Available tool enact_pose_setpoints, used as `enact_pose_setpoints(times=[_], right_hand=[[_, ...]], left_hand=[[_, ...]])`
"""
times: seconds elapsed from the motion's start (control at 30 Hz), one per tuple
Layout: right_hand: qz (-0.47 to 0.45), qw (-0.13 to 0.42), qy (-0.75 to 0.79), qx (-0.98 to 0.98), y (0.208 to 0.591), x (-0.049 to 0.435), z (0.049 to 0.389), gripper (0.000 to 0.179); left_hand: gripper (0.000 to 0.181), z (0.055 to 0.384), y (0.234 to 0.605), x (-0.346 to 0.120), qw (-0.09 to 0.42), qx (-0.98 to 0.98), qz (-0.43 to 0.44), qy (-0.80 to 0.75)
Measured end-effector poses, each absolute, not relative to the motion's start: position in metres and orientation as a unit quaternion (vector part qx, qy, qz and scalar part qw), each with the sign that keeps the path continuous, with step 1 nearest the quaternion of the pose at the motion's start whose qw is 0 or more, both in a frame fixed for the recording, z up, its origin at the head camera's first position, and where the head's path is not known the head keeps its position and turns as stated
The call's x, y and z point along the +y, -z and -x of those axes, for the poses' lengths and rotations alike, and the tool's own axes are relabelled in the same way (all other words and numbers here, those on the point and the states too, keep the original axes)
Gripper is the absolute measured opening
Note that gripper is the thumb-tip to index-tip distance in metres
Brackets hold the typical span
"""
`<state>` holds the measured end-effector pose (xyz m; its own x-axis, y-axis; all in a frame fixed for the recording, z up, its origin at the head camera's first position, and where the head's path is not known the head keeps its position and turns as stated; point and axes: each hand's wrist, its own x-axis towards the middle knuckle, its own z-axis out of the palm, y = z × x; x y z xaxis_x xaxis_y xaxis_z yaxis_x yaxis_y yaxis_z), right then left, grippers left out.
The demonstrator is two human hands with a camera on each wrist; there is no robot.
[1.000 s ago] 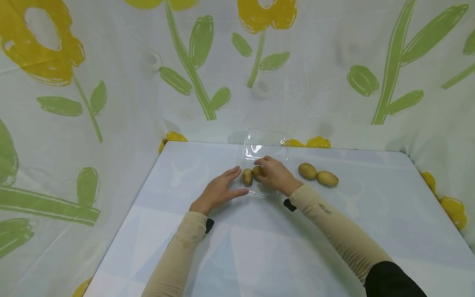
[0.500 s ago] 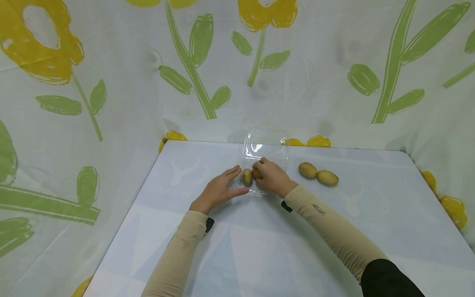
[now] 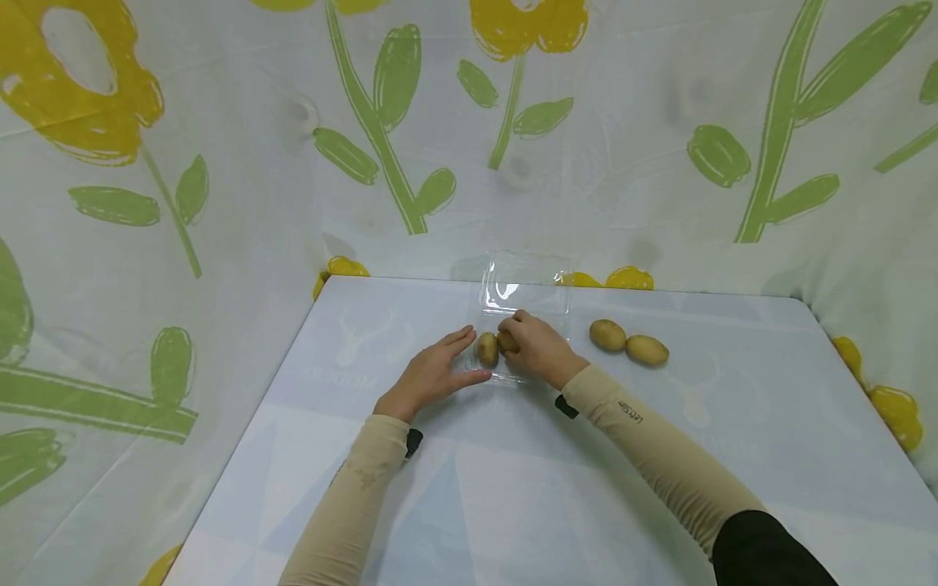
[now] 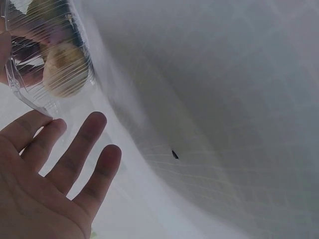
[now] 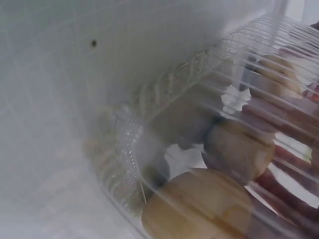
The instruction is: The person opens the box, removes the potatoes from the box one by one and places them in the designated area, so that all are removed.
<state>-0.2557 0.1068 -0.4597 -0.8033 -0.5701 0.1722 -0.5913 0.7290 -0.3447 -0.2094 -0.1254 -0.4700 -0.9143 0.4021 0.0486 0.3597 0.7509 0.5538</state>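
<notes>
A: What is held?
B: By the right hand (image 3: 539, 346), one potato (image 3: 506, 342) is gripped in the clear container (image 3: 523, 293); the left hand (image 3: 431, 378) is spread at the container's left edge, near a second potato (image 3: 487, 350).
A: And beyond?
B: Two more potatoes (image 3: 607, 336) are seen together on the tabletop (image 3: 528, 505), rightward.

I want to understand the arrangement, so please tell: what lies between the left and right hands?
In the head view, two potatoes show there, inside the clear box.
</notes>
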Motion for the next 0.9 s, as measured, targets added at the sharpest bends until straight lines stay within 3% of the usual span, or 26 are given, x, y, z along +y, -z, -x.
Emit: enact_pose_setpoints(times=[0.3, 0.9], right_hand=[[-0.3, 0.019, -0.217, -0.929, 0.456, 0.108, 0.254, 0.04], [-0.301, 0.062, -0.247, -0.919, 0.446, 0.114, 0.254, 0.049]], left_hand=[[0.091, 0.21, 0.469, -0.126, 0.041, 0.935, -0.202, -0.289], [0.091, 0.209, 0.469, -0.125, 0.04, 0.936, -0.2, -0.286]])
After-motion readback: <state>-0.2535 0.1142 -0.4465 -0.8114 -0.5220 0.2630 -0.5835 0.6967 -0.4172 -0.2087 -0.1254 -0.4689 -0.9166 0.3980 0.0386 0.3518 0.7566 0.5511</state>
